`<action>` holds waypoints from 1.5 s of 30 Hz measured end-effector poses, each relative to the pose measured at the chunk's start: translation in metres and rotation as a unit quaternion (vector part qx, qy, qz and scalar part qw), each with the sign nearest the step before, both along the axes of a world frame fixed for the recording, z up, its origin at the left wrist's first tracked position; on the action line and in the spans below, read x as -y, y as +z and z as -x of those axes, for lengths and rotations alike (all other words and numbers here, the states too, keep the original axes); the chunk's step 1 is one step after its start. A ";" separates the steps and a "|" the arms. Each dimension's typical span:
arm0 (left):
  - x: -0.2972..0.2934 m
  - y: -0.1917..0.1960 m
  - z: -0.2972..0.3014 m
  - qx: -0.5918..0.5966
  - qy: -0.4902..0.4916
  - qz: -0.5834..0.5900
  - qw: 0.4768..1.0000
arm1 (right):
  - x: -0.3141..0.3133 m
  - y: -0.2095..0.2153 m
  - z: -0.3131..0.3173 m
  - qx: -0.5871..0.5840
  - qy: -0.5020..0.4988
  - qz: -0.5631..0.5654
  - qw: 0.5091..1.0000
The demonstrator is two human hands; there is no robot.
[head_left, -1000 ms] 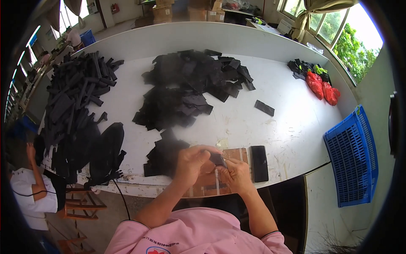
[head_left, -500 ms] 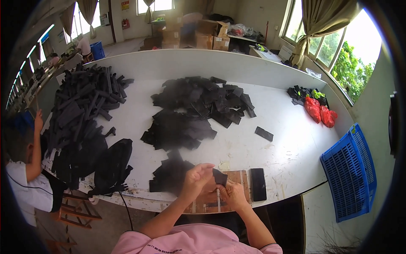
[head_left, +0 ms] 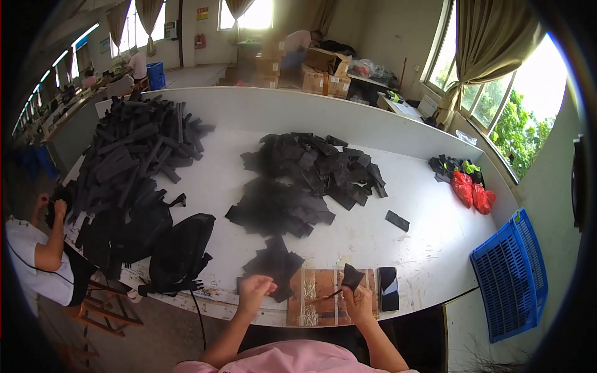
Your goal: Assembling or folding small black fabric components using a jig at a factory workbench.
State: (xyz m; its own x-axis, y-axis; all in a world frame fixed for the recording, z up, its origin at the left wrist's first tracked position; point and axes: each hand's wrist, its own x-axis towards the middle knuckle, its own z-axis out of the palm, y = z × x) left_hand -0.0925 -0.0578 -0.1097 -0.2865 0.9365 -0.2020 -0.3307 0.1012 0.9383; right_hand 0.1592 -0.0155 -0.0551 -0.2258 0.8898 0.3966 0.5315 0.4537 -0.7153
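Right hand (head_left: 359,302) pinches a small, four-cornered black piece of cloth-like material (head_left: 353,277) between thumb and fingers, and I see it raised over the right part of a brown, rectangular board banded with pale tape (head_left: 325,281). A thin, dark strip or tool (head_left: 326,298) slants leftward from that hand; from my end I cannot tell which. The left hand (head_left: 254,292), fingers curled, is at the near-left edge of a low heap of flat black pieces (head_left: 273,260); I cannot tell whether it grips anything. Just right of the board lies a glossy, black, rectangular phone (head_left: 388,289). Farther out on the white, worn-edged table (head_left: 429,248), I have a larger mound of overlapping black pieces (head_left: 323,166) and, leftward, a tall pile of narrow dark strips (head_left: 140,146).
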 end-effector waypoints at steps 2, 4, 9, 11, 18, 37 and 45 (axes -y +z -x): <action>0.009 -0.014 0.021 -0.026 0.040 0.004 0.999 | 0.002 -0.001 0.002 0.003 -0.006 -0.004 1.000; 0.012 -0.027 0.037 -0.053 0.069 0.009 0.996 | 0.004 -0.002 0.004 0.006 -0.023 -0.003 1.000; 0.007 -0.074 0.072 -0.232 0.233 -0.031 0.944 | 0.006 -0.012 0.003 0.003 -0.042 -0.003 0.999; 0.007 -0.072 0.076 -0.309 0.236 -0.036 0.921 | 0.007 -0.016 0.000 0.011 -0.049 0.012 0.999; 0.015 -0.088 0.081 -0.425 0.211 -0.058 0.878 | 0.004 -0.025 0.004 0.009 -0.089 -0.015 0.996; 0.019 -0.080 0.080 -0.412 0.184 -0.055 0.890 | 0.009 -0.023 0.010 0.023 -0.135 -0.049 0.989; 0.020 -0.069 0.079 -0.403 0.186 -0.052 0.894 | 0.011 -0.021 0.014 -0.020 -0.140 -0.023 0.990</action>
